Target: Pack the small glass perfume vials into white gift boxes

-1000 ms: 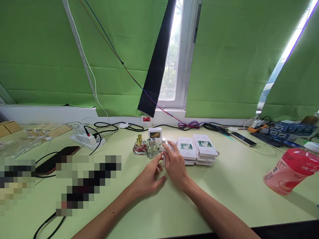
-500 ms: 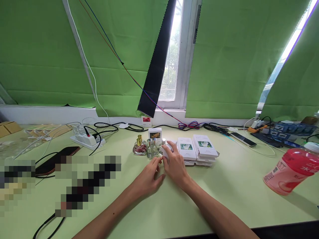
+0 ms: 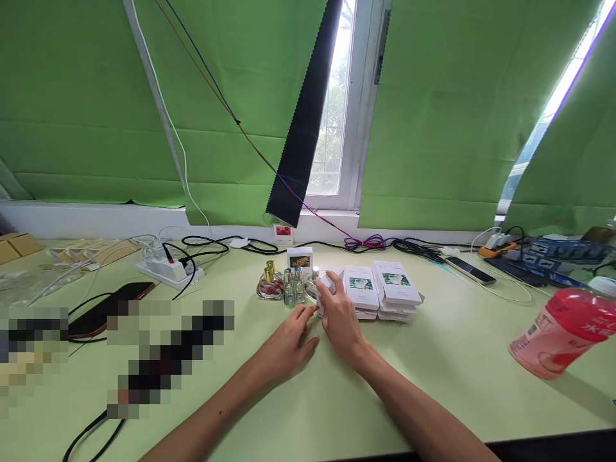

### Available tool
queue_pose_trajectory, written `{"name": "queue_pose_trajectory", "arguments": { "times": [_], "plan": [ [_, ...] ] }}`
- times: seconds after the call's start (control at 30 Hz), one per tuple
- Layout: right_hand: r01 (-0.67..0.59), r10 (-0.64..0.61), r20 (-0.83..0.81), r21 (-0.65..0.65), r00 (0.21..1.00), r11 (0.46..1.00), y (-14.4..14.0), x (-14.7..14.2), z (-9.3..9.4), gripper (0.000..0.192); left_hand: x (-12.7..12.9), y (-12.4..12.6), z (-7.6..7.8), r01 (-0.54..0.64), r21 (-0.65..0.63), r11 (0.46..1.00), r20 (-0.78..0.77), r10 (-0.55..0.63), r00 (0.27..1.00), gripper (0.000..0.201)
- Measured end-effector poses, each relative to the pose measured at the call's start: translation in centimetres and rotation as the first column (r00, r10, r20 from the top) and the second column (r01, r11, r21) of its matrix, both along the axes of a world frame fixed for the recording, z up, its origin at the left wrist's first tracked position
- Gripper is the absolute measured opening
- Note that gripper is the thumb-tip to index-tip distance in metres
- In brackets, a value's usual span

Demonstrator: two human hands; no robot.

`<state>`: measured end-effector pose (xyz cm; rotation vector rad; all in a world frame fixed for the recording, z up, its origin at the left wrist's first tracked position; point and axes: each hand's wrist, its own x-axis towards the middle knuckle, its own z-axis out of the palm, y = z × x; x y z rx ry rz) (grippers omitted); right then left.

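My right hand [image 3: 342, 322] is closed around a small white box [image 3: 328, 280], with its fingers covering much of it. My left hand [image 3: 289, 340] lies low over the table, thumb and fingers apart, its fingertips by the box's lower left corner. Left of the box stand two slim clear glass bottles [image 3: 293, 289] with silver caps. A round perfume bottle [image 3: 270, 285] with a gold cap and pinkish contents is beside them. Behind these stands an upright white box [image 3: 299, 258] with a dark picture. Another silver-capped bottle [image 3: 312, 290] is partly hidden by my right hand.
Two stacks of white boxes [image 3: 395, 282] with green pictures sit right of my hand. A pink drink bottle [image 3: 553, 333] stands at far right. Phones, a power strip [image 3: 168, 273] and cables lie around the table's back and left. A blurred patch [image 3: 171, 353] hides something.
My right hand and the white box have shifted very slightly to the right. The left hand has barely moved.
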<state>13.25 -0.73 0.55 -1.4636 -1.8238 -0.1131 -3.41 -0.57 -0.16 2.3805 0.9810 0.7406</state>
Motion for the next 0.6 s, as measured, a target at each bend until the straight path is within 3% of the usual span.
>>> {"name": "queue_pose_trajectory", "arguments": {
  "times": [0.17, 0.6],
  "plan": [
    [0.003, -0.003, 0.001, 0.008, 1.000, 1.000, -0.15, -0.05, 0.18, 0.074, 0.01, 0.25, -0.28, 0.003, 0.004, 1.000, 0.010, -0.003, 1.000, 0.046],
    [0.075, -0.085, 0.168, 0.063, 0.982, 0.995, 0.23, -0.40, 0.43, 0.059, 0.06, 0.23, -0.37, 0.021, 0.017, 1.000, -0.046, -0.021, 0.999, 0.040]
  ]
}}
